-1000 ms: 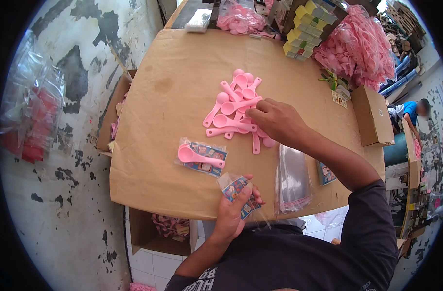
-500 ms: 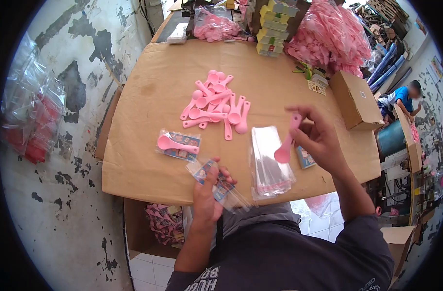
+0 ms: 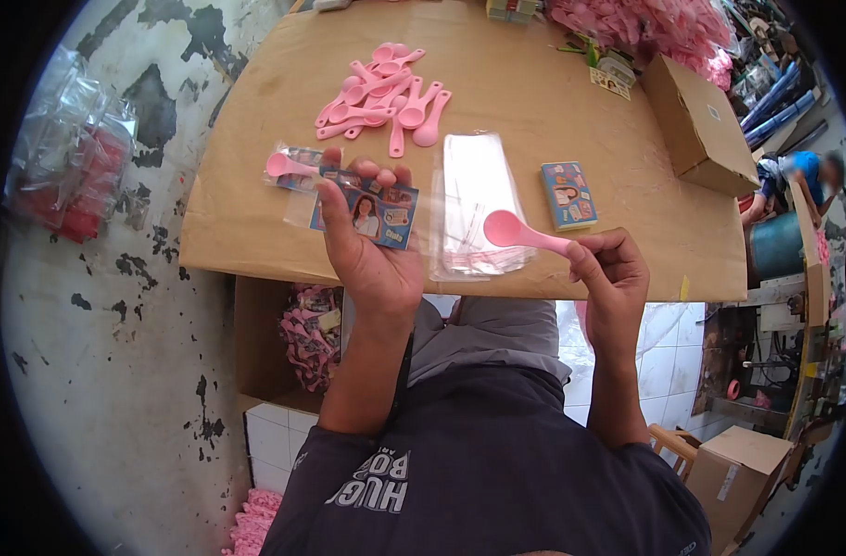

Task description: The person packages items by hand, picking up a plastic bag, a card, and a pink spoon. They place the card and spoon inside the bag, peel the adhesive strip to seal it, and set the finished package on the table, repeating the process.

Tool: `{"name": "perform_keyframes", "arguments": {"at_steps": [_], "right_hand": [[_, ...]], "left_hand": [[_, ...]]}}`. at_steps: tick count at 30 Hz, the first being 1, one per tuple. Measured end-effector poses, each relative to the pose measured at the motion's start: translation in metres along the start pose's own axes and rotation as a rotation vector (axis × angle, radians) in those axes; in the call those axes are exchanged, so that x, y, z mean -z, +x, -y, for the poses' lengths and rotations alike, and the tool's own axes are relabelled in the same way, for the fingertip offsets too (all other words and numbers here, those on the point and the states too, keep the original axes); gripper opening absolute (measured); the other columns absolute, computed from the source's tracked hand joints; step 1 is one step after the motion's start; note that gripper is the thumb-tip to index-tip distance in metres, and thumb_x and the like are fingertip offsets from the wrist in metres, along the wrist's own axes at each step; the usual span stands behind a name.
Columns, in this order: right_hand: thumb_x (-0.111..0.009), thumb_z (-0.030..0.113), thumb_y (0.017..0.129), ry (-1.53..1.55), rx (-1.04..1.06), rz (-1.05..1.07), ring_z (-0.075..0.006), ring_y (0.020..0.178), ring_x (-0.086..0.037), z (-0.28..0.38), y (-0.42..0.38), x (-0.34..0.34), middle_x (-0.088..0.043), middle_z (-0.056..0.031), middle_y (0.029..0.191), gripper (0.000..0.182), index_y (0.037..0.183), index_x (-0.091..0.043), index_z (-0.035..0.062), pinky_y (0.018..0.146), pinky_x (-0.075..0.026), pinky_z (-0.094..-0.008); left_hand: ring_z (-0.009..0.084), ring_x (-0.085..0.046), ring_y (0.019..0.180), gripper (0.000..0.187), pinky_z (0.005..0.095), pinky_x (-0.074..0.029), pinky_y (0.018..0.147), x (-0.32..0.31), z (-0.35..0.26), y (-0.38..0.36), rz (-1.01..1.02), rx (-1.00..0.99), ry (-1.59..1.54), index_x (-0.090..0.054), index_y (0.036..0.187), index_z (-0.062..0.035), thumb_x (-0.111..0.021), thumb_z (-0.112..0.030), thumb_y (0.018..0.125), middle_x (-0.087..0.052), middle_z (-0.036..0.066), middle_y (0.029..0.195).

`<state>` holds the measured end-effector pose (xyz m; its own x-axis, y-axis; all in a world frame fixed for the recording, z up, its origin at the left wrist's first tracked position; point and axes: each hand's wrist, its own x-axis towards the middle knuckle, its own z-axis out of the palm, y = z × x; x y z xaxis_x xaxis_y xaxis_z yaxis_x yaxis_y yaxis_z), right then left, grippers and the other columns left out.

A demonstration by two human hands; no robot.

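Note:
My left hand (image 3: 372,264) holds a blue printed card (image 3: 383,221) in a clear bag, its palm turned up and its fingers curled over the upper edge. Pinched by the handle in my right hand (image 3: 613,278) is a pink spoon (image 3: 508,230), its bowl pointing left. Between the hands lies a stack of clear plastic bags (image 3: 479,185). Behind my left hand, another pink spoon (image 3: 279,165) rests on a bagged card, partly hidden by my fingers. A stack of blue cards (image 3: 568,195) lies right of the clear bags.
A pile of pink spoons (image 3: 386,97) lies on the brown-covered table (image 3: 247,120). At the right edge stands a cardboard box (image 3: 696,120), beside large bags of pink spoons (image 3: 627,28). Another person (image 3: 812,176) is at the far right. Below the table, an open box (image 3: 256,334) holds packed pink items.
The view has tilted down. My left hand has turned up and raised the bagged card. My right hand has moved lower, and its spoon has swung from upright to nearly level.

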<state>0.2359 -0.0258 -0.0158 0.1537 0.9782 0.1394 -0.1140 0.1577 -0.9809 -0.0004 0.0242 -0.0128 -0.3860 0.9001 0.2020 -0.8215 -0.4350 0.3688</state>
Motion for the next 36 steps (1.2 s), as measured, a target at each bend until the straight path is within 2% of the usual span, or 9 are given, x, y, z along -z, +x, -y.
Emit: {"name": "perform_keyframes", "arguments": {"at_steps": [7,18,23,27,29,30,32,35,36], "right_hand": [[-0.072,0.003,0.094,0.188,-0.025,0.053,-0.0089,0.073,-0.061,0.007,-0.007,0.001,-0.068,-0.0054,0.086,0.011,0.099,-0.062,0.0006,0.068,-0.048,-0.0231],[-0.067,0.002,0.097,0.331,-0.047,0.312,-0.0116,0.095,-0.067,0.000,-0.015,0.012,-0.068,-0.0095,0.106,0.019,0.113,-0.058,-0.0032,0.084,-0.055,-0.0267],[-0.078,0.007,0.089,0.170,0.093,0.202,-0.0070,0.091,-0.055,-0.014,-0.014,0.008,-0.059,-0.0019,0.107,0.037,0.117,-0.055,0.0040,0.081,-0.048,-0.0254],[-0.081,0.009,0.086,0.130,0.123,0.183,-0.0100,0.088,-0.054,-0.015,-0.013,0.008,-0.059,-0.0045,0.110,0.046,0.124,-0.055,0.0060,0.077,-0.048,-0.0263],[-0.083,0.010,0.084,-0.083,0.451,0.097,-0.0160,0.092,-0.057,-0.009,-0.012,0.005,-0.061,-0.0093,0.116,0.039,0.118,-0.064,0.0068,0.077,-0.049,-0.0272],[-0.083,0.010,0.084,-0.082,0.444,0.113,-0.0160,0.092,-0.057,-0.010,-0.010,0.007,-0.061,-0.0093,0.116,0.039,0.118,-0.064,0.0068,0.077,-0.049,-0.0272],[-0.083,0.015,0.084,-0.370,0.855,0.255,-0.0229,0.101,-0.059,-0.012,-0.004,0.018,-0.062,-0.0141,0.122,0.025,0.106,-0.073,0.0071,0.079,-0.050,-0.0310],[-0.079,0.014,0.086,-0.133,0.748,0.402,-0.0268,0.111,-0.059,-0.006,-0.006,0.027,-0.063,-0.0162,0.126,0.010,0.094,-0.077,0.0076,0.083,-0.050,-0.0352],[-0.076,0.011,0.087,-0.032,0.664,0.371,-0.0286,0.114,-0.059,-0.006,-0.006,0.029,-0.064,-0.0170,0.127,0.017,0.104,-0.077,0.0093,0.088,-0.050,-0.0379]], "left_hand": [[0.0166,-0.065,0.097,0.048,0.0427,-0.053,0.103,-0.026,0.036,-0.015,0.111,0.008,0.047,-0.045,0.142,-0.0084,-0.056,-0.039,0.106,-0.064,0.006,0.105],[0.0164,-0.065,0.092,0.051,0.0423,-0.056,0.097,-0.039,0.064,-0.052,0.144,0.397,-0.067,-0.044,0.141,-0.0072,-0.055,-0.043,0.106,-0.062,0.007,0.101],[0.0164,-0.063,0.094,0.044,0.0391,-0.056,0.093,-0.047,0.068,-0.070,0.168,0.498,0.053,-0.043,0.141,-0.0052,-0.049,-0.035,0.109,-0.060,0.007,0.102],[0.0172,-0.065,0.096,0.041,0.0387,-0.057,0.093,-0.044,0.068,-0.070,0.166,0.546,0.041,-0.045,0.141,-0.0051,-0.051,-0.029,0.109,-0.061,0.007,0.104],[0.0176,-0.065,0.098,0.040,0.0388,-0.057,0.093,-0.039,0.065,-0.070,0.125,0.558,0.026,-0.045,0.141,-0.0049,-0.052,-0.027,0.109,-0.062,0.008,0.105],[0.0183,-0.066,0.100,0.039,0.0393,-0.057,0.096,-0.036,0.063,-0.068,0.099,0.563,0.055,-0.046,0.140,-0.0046,-0.053,-0.025,0.108,-0.063,0.009,0.108],[0.0191,-0.066,0.103,0.038,0.0399,-0.056,0.098,-0.032,0.058,-0.063,0.060,0.555,0.079,-0.047,0.140,-0.0042,-0.053,-0.024,0.108,-0.064,0.010,0.112],[0.0225,-0.065,0.112,0.038,0.0416,-0.055,0.103,-0.031,0.046,-0.056,-0.007,0.545,0.070,-0.047,0.139,-0.0031,-0.054,-0.022,0.107,-0.063,0.014,0.123],[0.0250,-0.063,0.118,0.039,0.0435,-0.053,0.106,-0.033,0.041,-0.054,-0.014,0.572,0.057,-0.046,0.140,-0.0024,-0.053,-0.023,0.108,-0.061,0.017,0.129]]}}
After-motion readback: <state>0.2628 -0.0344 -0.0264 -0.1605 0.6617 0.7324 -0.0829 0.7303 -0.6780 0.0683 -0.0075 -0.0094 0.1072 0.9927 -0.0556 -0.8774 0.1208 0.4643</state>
